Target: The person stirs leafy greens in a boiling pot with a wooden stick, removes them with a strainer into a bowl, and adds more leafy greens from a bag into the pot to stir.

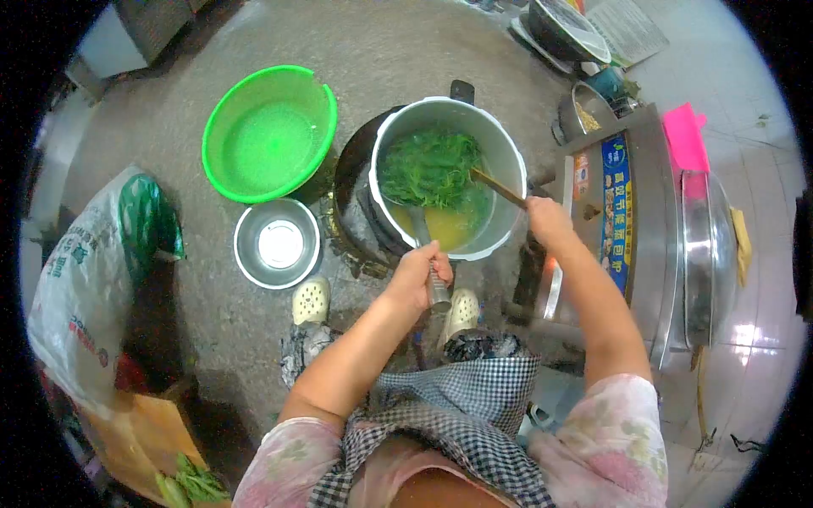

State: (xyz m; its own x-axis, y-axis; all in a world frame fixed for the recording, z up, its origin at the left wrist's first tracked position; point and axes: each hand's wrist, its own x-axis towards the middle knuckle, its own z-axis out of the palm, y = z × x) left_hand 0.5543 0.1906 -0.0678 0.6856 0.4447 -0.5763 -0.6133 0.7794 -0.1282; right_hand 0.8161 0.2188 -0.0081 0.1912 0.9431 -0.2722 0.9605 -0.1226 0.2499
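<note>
My left grip (417, 275) was clamped on a metal handle (439, 295), my right grip (549, 222) on a wooden stick (500, 188); the greens (432, 165) lay in yellowish liquid (445, 227) inside the pot (501, 144). Lifting a tangled clump too fast could have splashed my shoes (311, 301) nearby.

The left hand (419, 275) gripped a metal handle (420, 227) whose far end stood in a pot (506, 148). The right hand (549, 218) gripped a wooden utensil (500, 185), its tip at the leafy greens (432, 165). Yellowish liquid (449, 227) showed on the pot's near side. Left of the pot stood a green basin (271, 131), with a steel bowl (279, 245) just nearer. A plastic bag (89, 292) occupied the far left; a steel cabinet (656, 262) stood right.
</note>
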